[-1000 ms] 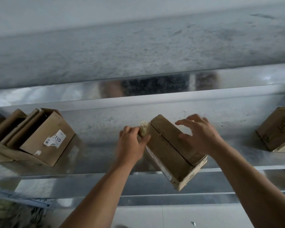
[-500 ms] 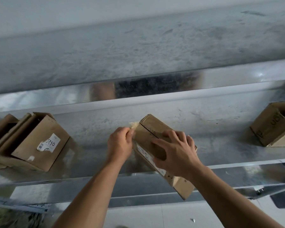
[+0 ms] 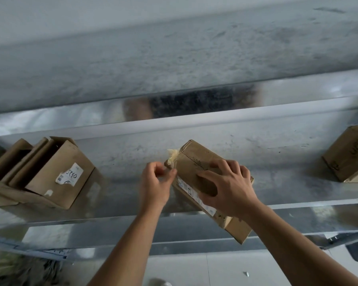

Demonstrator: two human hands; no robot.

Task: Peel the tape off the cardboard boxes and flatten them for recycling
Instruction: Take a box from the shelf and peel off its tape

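Midway along the metal shelf (image 3: 122,162), overhanging its front edge, a person's right hand (image 3: 227,188) grips a tilted cardboard box (image 3: 194,155) while the left hand (image 3: 155,186) pinches crumpled tape (image 3: 172,157) at its far-left corner; pulling low along the seam, box braced, should peel it cleanly.

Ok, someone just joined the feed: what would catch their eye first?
The tilted box at centre, gripped by the right hand over the metal shelf. At its upper left corner the left hand pinches a crumpled wad of yellowish tape. A labelled box sits far left, a printed box far right.
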